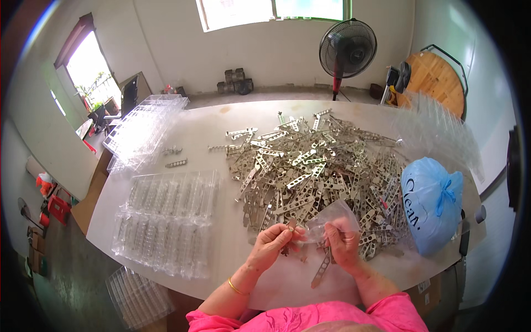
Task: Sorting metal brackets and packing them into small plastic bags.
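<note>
While we pinch a small clear plastic bag (326, 221) open between our left hand (271, 243) and right hand (343, 243), a perforated metal strip (322, 268) hangs from the right fingers. The strip pile (315, 171) lies at twelve o'clock, within easy reach, and the clear trays (166, 221) at nine.

You're in a bright pink short-sleeved top (310, 318), thin gold bangle (235, 287) on your left wrist, both forearms bare, no gloves.
</note>
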{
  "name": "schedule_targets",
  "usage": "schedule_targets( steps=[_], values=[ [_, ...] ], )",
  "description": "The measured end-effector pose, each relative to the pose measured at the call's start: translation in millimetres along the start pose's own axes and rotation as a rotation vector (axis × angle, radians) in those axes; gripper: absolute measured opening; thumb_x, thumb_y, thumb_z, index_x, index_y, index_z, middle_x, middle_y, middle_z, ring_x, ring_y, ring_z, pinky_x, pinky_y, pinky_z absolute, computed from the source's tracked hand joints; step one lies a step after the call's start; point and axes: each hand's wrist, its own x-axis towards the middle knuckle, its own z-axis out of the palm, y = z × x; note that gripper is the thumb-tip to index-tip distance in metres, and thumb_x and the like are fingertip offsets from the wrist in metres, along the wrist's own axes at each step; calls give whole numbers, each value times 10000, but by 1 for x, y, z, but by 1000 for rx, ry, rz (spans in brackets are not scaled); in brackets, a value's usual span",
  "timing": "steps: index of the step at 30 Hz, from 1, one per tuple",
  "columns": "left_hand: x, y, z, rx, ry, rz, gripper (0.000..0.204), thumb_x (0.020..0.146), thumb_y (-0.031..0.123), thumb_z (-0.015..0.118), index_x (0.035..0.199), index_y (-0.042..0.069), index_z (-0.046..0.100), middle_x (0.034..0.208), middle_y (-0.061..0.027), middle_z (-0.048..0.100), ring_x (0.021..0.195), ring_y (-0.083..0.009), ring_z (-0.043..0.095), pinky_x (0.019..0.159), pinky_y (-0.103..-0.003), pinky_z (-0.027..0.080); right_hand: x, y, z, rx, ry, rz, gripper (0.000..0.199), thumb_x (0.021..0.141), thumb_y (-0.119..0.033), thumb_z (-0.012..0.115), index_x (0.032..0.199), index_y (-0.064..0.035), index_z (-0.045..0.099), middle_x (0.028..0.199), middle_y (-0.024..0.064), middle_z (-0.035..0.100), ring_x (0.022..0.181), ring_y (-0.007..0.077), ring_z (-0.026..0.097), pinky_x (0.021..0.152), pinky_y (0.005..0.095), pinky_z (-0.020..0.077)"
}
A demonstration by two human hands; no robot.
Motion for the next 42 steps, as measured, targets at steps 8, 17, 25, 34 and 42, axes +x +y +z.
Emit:
schedule_targets(
  steps=[8,17,25,34,42],
  values=[
    [-3,-2,-7,119,56,2,221,1050,225,532,1085,34,638,976,-94,726,849,-144,689,726,-274,561,0,-8,2,34,52,-14,207,1036,-157,537,865,-46,571,685,15,595,528,49,518,477,207,406],
    [0,-5,-6,35,41,-11,219,1049,262,532,1100,70,623,1115,-81,714,957,-145,687,765,-258,550,5,-5,2,153,137,101,218,1042,-154,512,853,-57,565,670,2,556,490,41,467,460,205,395],
    [-1,-10,-7,10,-124,-68,236,1037,266,556,1116,55,626,1249,-94,676,1000,-151,693,789,-266,565,-4,-9,0,22,68,124,265,1047,-183,491,832,-55,578,650,6,572,489,52,469,467,215,391],
    [-3,0,-7,108,15,-70,216,1036,239,559,1089,40,622,964,-130,743,701,-169,724,581,-220,514,2,-7,3,129,150,292,409,1065,-315,447,843,-38,651,632,10,582,503,68,479,478,239,389],
    [4,-4,-1,10,-51,-7,160,1043,124,512,1073,-4,604,1302,-190,613,919,-241,731,666,-312,618,10,-19,4,147,-10,243,228,1023,-246,577,948,-41,644,741,14,618,527,49,506,459,200,385]
  ],
)
